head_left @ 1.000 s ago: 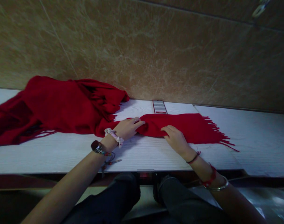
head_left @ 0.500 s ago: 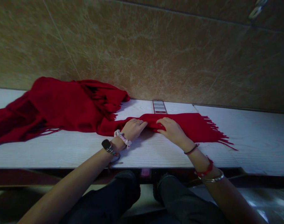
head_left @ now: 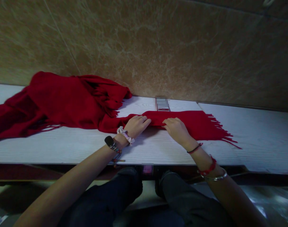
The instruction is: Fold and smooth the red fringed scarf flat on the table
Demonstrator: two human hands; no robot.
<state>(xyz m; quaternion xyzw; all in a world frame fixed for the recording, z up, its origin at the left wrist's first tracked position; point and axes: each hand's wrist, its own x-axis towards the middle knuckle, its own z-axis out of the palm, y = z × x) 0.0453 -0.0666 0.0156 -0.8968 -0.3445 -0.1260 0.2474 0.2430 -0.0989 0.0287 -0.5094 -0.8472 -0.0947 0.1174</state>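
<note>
A red fringed scarf (head_left: 196,124) stretches along the white bench top. Its right part lies in a narrow folded strip with the fringe at the right end, while its left part is bunched in a loose heap. My left hand (head_left: 137,125) grips the near edge of the strip around its middle, wearing a ring, a pale scrunchie and a dark watch at the wrist. To its right, my right hand (head_left: 177,130) has its fingers curled and pinched on the same edge. The cloth under both sets of fingertips is partly hidden.
A brown marbled tile wall (head_left: 144,47) rises behind the white wooden surface (head_left: 75,148). Against it lies a small flat rectangular item (head_left: 162,104), blurred over. My legs in dark trousers (head_left: 125,195) are below the front edge.
My right hand has shifted slightly right along the scarf edge, its fingers drawn closer together. The left hand stays almost in place. The whole view has moved a little.
</note>
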